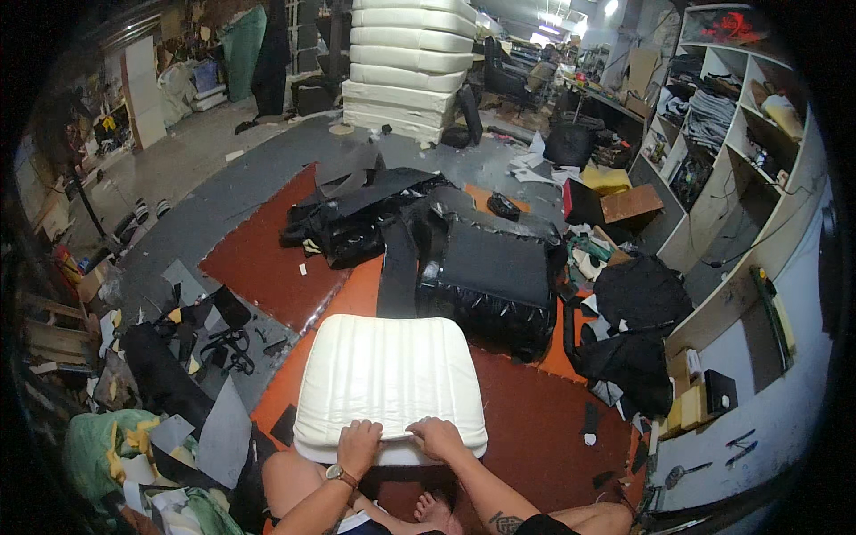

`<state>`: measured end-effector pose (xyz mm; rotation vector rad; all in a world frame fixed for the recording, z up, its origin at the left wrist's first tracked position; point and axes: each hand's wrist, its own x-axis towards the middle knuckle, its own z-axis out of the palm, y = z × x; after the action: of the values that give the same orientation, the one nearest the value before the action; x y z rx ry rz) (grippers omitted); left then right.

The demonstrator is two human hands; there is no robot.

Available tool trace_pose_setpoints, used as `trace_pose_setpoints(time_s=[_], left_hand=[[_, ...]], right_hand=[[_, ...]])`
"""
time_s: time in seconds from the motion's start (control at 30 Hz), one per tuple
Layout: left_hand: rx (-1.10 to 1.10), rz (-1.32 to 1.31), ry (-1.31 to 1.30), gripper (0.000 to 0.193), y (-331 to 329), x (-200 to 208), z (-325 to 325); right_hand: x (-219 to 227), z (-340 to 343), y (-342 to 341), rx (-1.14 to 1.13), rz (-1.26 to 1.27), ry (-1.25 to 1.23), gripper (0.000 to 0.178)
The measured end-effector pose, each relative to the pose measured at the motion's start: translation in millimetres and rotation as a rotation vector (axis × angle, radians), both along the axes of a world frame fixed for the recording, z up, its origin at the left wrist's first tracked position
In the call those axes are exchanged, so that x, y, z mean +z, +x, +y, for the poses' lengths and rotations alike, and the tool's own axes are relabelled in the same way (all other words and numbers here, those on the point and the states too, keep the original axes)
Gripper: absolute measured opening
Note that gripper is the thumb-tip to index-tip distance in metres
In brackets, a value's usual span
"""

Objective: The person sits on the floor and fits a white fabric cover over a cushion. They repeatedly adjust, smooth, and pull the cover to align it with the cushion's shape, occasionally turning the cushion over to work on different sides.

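A cream-white padded seat cushion (pixel 388 366) with stitched lengthwise channels lies in front of me, its near edge over my lap. My left hand (pixel 359 445), below which a wristwatch shows, has its fingers closed on the cushion's near edge. A short way to the right, my right hand (pixel 437 439) pinches the same edge, where the cover is pulled up in a lip between both hands. The fingertips are partly hidden by the cover. Under the near edge, the inner side of the cushion is in shadow.
Beyond the cushion sits a big black upholstered piece (pixel 495 276), with black covers (pixel 343 214) to its left. Dark red matting (pixel 553 419) covers the floor. Fabric scraps (pixel 227 428) pile up at left. White cushions (pixel 410 67) are stacked at the back; shelving (pixel 713 169) lines the right.
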<state>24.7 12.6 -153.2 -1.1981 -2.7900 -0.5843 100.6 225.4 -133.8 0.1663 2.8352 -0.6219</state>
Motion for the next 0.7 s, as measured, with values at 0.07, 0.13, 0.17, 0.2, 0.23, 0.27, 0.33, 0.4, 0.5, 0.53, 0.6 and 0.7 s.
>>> trace_pose_setpoints(time_s=[0.07,0.13,0.17,0.2,0.23,0.27,0.33,0.4,0.5,0.53,0.6,0.7], left_hand=[[-0.073,0.003,-0.050,0.006,-4,-17,-1],[-0.112,-0.026,-0.015,0.004,-3,-23,-3],[-0.127,-0.035,0.005,0.004,-5,-19,-2],[-0.133,-0.045,-0.019,0.004,-8,-16,-1],[-0.138,-0.053,-0.050,0.004,-11,-10,-1],[-0.143,-0.061,-0.081,0.004,-13,-8,-1],[-0.149,-0.110,-0.118,0.007,-16,-10,-2],[-0.179,-0.149,-0.158,0.009,-25,-11,-2],[-0.232,-0.162,-0.206,0.008,-35,-8,7],[-0.230,-0.138,-0.217,0.009,-31,-7,11],[-0.212,-0.075,-0.223,0.010,-25,-7,12],[-0.147,0.060,-0.184,0.010,-11,-11,9]], right_hand=[[-3,-6,5,-0.002,0.044,0.005,0.032],[-5,-18,28,-0.049,0.162,0.030,0.038],[-6,-20,38,-0.081,0.224,0.022,0.040],[-6,-22,46,-0.114,0.285,0.013,0.043],[-1,-26,51,-0.168,0.297,0.049,0.047],[-4,-24,53,-0.163,0.314,0.071,0.047],[-10,-16,54,-0.156,0.355,0.118,0.046],[-21,-7,49,-0.065,0.400,0.180,0.044],[-27,1,43,0.096,0.516,0.274,0.034],[-30,-3,41,0.167,0.548,0.311,0.030],[-31,-13,29,0.239,0.584,0.365,0.023],[-33,-28,1,0.177,0.621,0.439,0.014]])
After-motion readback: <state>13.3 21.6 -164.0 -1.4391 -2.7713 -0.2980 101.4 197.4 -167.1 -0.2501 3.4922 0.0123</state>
